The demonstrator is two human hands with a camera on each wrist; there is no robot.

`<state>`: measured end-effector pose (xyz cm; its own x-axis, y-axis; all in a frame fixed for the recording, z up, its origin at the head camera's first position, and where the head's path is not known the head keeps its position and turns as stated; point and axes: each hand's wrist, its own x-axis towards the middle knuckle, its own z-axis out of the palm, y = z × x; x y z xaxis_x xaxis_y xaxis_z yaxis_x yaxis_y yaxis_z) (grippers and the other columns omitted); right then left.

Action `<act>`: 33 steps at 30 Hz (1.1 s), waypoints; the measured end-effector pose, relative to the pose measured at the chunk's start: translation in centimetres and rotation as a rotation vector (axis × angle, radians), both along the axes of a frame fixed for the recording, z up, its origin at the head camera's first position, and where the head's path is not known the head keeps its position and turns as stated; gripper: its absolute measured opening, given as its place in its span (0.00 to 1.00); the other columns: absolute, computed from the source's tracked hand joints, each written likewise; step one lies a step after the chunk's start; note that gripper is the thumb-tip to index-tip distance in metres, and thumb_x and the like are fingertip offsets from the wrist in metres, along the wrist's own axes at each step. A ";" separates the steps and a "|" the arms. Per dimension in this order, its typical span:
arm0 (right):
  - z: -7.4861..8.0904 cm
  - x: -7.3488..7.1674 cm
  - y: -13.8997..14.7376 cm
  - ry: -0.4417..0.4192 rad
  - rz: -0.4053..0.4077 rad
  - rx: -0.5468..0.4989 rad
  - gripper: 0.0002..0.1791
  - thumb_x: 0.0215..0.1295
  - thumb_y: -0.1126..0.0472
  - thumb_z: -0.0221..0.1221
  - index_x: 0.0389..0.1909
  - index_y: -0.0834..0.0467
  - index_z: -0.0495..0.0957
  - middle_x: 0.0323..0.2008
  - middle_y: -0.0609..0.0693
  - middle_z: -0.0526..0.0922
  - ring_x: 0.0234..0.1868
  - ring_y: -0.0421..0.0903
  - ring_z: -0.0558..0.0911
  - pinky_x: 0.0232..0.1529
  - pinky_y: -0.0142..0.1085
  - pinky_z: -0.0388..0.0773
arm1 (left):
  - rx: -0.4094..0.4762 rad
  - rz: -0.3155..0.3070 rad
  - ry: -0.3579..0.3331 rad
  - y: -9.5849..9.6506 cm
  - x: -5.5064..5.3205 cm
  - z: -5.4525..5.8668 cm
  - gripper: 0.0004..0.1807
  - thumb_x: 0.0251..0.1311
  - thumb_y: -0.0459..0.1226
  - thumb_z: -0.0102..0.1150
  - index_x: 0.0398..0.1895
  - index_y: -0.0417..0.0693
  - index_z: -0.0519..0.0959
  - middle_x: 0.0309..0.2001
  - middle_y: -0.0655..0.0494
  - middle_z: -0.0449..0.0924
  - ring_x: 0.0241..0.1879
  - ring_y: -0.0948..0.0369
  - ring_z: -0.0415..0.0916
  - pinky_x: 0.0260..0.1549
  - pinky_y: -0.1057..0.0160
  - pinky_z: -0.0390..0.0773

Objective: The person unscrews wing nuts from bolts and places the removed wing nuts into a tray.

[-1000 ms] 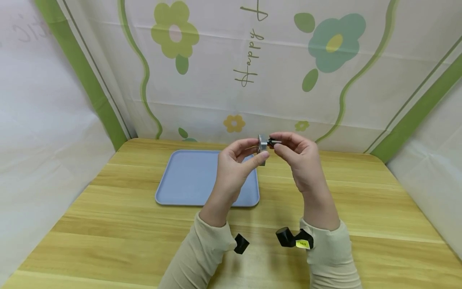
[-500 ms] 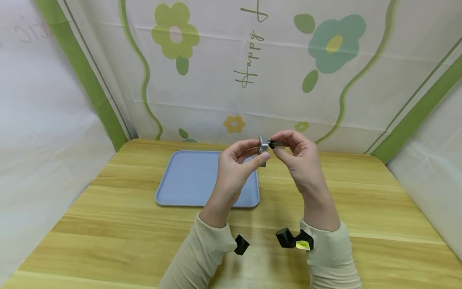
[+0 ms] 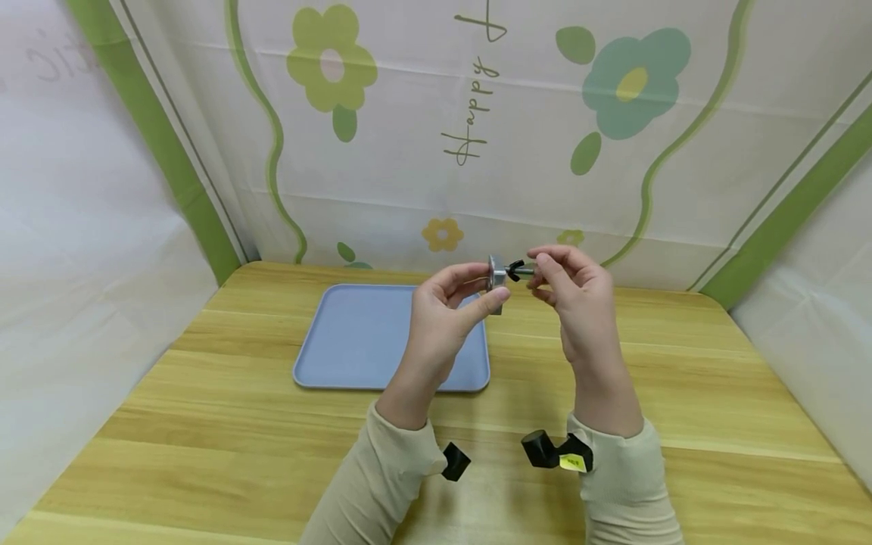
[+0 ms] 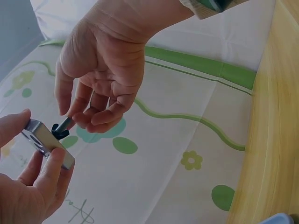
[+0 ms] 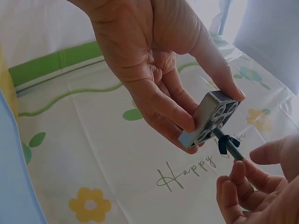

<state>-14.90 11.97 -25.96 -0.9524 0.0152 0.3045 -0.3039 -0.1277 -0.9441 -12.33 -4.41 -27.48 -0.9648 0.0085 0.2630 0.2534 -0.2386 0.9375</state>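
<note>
In the head view my left hand holds a silver metal block up above the table, thumb on one side and fingers on the other. The right wrist view shows round recesses in the block's face. A threaded bolt sticks out of that face, with a dark wing nut partway along it. My right hand is at the bolt's free end. One of its fingertips appears to touch the bolt tip, while the thumb stands apart from it. The wing nut is out of its fingers.
A blue tray lies on the wooden table, behind and left of the hands. A white cloth backdrop with printed flowers rises at the table's far edge. Black wrist cameras sit at both cuffs.
My right hand has moved a little right, away from the wing nut to the bolt's end, and its thumb has lifted. The wing nut now shows fully. My left hand stays almost still.
</note>
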 end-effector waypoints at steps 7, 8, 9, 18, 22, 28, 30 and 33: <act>-0.1 0.0 -0.2 -0.020 0.046 0.019 0.09 0.74 0.58 0.56 0.35 0.50 0.83 0.28 0.44 0.78 0.26 0.39 0.76 0.29 0.28 0.77 | -0.001 -0.007 -0.010 0.1 0.0 0.0 0.19 0.58 0.28 0.68 0.53 0.38 0.80 0.52 0.48 0.81 0.53 0.58 0.80 0.46 0.62 0.84; -0.1 0.0 -0.2 -0.023 0.046 0.022 0.09 0.74 0.58 0.56 0.34 0.50 0.84 0.29 0.44 0.79 0.26 0.39 0.77 0.30 0.28 0.77 | 0.000 -0.009 -0.013 0.1 0.1 0.0 0.19 0.58 0.28 0.68 0.53 0.38 0.80 0.52 0.48 0.81 0.53 0.58 0.80 0.47 0.62 0.84; -0.1 0.0 -0.2 -0.023 0.048 0.022 0.10 0.74 0.58 0.56 0.34 0.49 0.84 0.29 0.44 0.79 0.26 0.39 0.77 0.30 0.28 0.77 | 0.001 -0.010 -0.015 0.1 0.1 0.1 0.19 0.58 0.28 0.68 0.53 0.38 0.80 0.52 0.47 0.81 0.53 0.58 0.80 0.47 0.62 0.84; -0.1 0.0 -0.2 -0.017 0.051 0.038 0.12 0.73 0.60 0.57 0.30 0.49 0.85 0.27 0.43 0.81 0.28 0.38 0.81 0.33 0.28 0.81 | 0.002 -0.013 -0.016 0.1 0.0 0.1 0.19 0.57 0.27 0.68 0.53 0.37 0.80 0.52 0.47 0.81 0.53 0.58 0.80 0.49 0.60 0.84; 0.0 0.1 -0.2 -0.023 0.046 0.043 0.13 0.72 0.62 0.58 0.28 0.47 0.86 0.26 0.42 0.83 0.30 0.38 0.82 0.36 0.30 0.81 | 0.006 -0.013 -0.016 0.1 0.1 0.2 0.19 0.57 0.27 0.68 0.53 0.37 0.80 0.52 0.47 0.81 0.53 0.58 0.80 0.49 0.61 0.84; 0.1 0.2 -0.2 -0.008 0.064 0.026 0.13 0.70 0.65 0.60 0.29 0.46 0.87 0.29 0.41 0.87 0.33 0.37 0.85 0.39 0.29 0.82 | 0.007 -0.003 -0.017 0.1 0.1 0.2 0.19 0.57 0.27 0.69 0.53 0.38 0.80 0.51 0.47 0.82 0.53 0.58 0.81 0.49 0.61 0.84; 0.1 0.2 -0.2 0.009 0.078 0.009 0.13 0.69 0.67 0.60 0.31 0.47 0.87 0.31 0.41 0.87 0.34 0.37 0.85 0.39 0.27 0.82 | 0.005 -0.001 -0.015 0.0 0.1 0.2 0.19 0.57 0.27 0.69 0.53 0.38 0.80 0.51 0.47 0.82 0.53 0.58 0.81 0.49 0.61 0.84; 0.0 0.1 -0.2 0.039 0.091 -0.010 0.14 0.68 0.70 0.59 0.33 0.48 0.88 0.34 0.41 0.87 0.35 0.36 0.83 0.40 0.26 0.81 | 0.000 -0.002 -0.010 0.0 0.0 0.1 0.19 0.57 0.28 0.69 0.53 0.38 0.80 0.51 0.47 0.82 0.53 0.58 0.81 0.49 0.62 0.84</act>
<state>-14.80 11.80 -26.00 -0.9372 -0.0680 0.3420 -0.3274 -0.1658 -0.9302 -12.31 -4.41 -27.36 -0.9674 0.0105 0.2529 0.2432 -0.2387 0.9401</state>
